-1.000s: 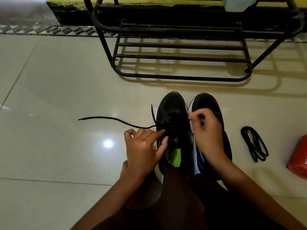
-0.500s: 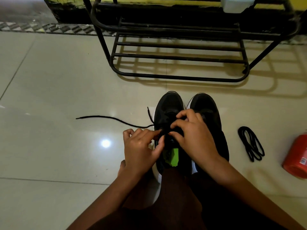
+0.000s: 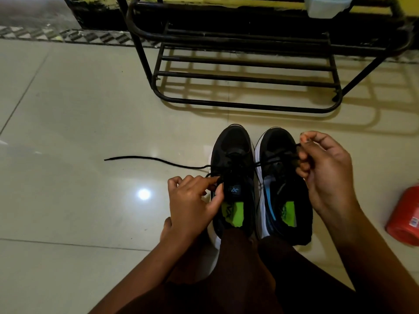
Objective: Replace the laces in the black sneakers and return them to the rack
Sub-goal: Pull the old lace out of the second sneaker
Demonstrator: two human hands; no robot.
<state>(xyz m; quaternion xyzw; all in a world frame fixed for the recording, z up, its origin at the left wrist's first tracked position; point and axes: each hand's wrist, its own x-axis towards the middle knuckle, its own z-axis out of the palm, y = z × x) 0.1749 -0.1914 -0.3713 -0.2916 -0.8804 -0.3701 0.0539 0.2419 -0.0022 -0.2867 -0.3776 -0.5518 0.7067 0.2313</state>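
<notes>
The person's knees are hiding the heels of the pair of black mesh sneakers with white soles and green insoles (image 3: 233, 143), which is standing on cream floor tiles (image 3: 68, 109) before a black metal rack (image 3: 249, 105), its top cropped. The left hand (image 3: 195, 205) is pinching the black cord lace (image 3: 145, 158) at the left shoe's eyelets; the right hand (image 3: 326, 168), fingers curled, is gripping its other end. A red cylindrical container (image 3: 405, 218) is lying cropped at right.
</notes>
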